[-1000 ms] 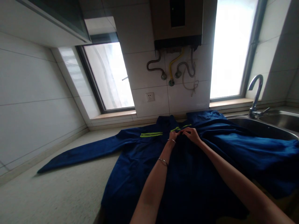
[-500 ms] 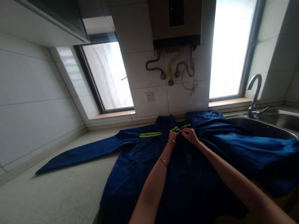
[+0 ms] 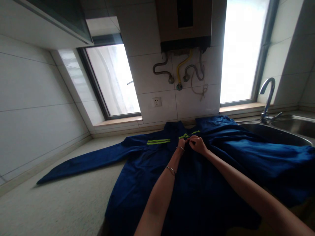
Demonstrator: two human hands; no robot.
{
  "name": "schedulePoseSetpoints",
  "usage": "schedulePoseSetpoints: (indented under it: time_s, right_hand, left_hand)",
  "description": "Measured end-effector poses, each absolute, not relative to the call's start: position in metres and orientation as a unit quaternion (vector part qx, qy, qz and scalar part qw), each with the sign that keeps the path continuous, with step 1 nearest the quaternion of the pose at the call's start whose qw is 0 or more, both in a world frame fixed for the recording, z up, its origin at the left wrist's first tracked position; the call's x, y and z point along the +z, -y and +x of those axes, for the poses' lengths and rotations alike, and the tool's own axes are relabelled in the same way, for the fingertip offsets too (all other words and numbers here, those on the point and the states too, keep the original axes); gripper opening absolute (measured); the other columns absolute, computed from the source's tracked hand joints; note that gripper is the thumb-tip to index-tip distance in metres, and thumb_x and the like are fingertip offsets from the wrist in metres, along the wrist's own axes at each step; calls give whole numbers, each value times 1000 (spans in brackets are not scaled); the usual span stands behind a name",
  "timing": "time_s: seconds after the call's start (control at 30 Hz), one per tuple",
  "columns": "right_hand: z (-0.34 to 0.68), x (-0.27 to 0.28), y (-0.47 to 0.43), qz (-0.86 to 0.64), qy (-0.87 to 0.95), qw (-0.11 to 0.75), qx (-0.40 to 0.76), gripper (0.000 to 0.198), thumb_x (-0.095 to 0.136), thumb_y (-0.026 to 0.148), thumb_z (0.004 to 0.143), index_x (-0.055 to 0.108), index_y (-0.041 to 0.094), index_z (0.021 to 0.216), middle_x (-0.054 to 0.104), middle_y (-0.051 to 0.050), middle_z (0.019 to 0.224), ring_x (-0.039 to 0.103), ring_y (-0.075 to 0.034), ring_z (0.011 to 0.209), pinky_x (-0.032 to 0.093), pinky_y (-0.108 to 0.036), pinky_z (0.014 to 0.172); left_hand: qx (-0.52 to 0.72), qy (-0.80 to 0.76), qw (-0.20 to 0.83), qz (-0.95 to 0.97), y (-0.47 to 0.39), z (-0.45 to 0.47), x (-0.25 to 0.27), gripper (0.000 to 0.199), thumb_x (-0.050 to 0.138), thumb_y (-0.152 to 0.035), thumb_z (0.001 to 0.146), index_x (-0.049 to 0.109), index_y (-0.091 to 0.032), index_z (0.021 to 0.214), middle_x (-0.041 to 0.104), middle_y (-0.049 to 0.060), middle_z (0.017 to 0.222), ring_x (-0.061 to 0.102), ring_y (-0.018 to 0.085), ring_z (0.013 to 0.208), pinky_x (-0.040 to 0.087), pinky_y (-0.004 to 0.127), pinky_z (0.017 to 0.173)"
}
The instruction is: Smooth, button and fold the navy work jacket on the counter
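Two hands, pinching blue jacket

Fingertips of both hands too small, jacket hem off-frame.

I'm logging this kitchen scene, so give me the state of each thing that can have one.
blue jacket: spread flat on the counter, one sleeve stretched out left, the other side draped over the sink
left hand: pinching the jacket front near the collar
right hand: pinching the same spot
faucet: no water seen running
wall socket: nothing plugged in
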State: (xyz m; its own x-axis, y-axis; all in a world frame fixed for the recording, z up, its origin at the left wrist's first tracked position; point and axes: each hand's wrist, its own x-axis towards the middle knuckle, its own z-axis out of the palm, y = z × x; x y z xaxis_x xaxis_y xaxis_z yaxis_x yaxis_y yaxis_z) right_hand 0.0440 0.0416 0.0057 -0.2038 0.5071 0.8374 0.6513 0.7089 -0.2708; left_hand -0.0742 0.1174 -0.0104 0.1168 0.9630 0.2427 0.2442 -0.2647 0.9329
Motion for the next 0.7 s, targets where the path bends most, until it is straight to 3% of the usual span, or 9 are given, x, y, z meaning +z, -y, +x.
schedulePoseSetpoints:
  time_s: [0.3, 0.43, 0.57, 0.7]
  right_hand:
    - [43, 7, -39, -372, 783, 496, -55, 22, 49, 4, 71, 63, 19, 63, 67, -4, 78, 61, -17, 81, 47, -30, 82]
    - [52, 7, -47, -388, 782, 489, -16, 23, 49, 6, 72, 67, 19, 77, 66, -4, 84, 60, -16, 82, 49, -29, 77]
    - [64, 3, -61, -406, 783, 471, -1, 37, 54, 8, 69, 66, 19, 102, 63, -7, 100, 59, -18, 89, 50, -29, 74]
    - [70, 0, -72, -394, 795, 461, -22, 24, 52, 14, 79, 70, 21, 93, 65, -6, 96, 59, -19, 91, 46, -34, 85]
  left_hand:
    - [439, -507, 328, 665, -121, -75, -20, 45, 68, -20, 68, 35, -17, 38, 31, -7, 40, 42, 9, 49, 35, 22, 49]
    - [418, -491, 316, 696, -120, -76, -13, 36, 67, -27, 72, 49, -16, 43, 41, -4, 42, 50, 13, 56, 42, 24, 56]
    - [392, -457, 324, 730, -118, -81, -4, 22, 62, -34, 76, 66, -17, 62, 61, 1, 62, 59, 17, 72, 48, 27, 67]
    - [370, -419, 333, 759, -116, -90, 0, 11, 60, -23, 75, 70, -18, 75, 68, 1, 80, 61, 18, 85, 49, 28, 78]
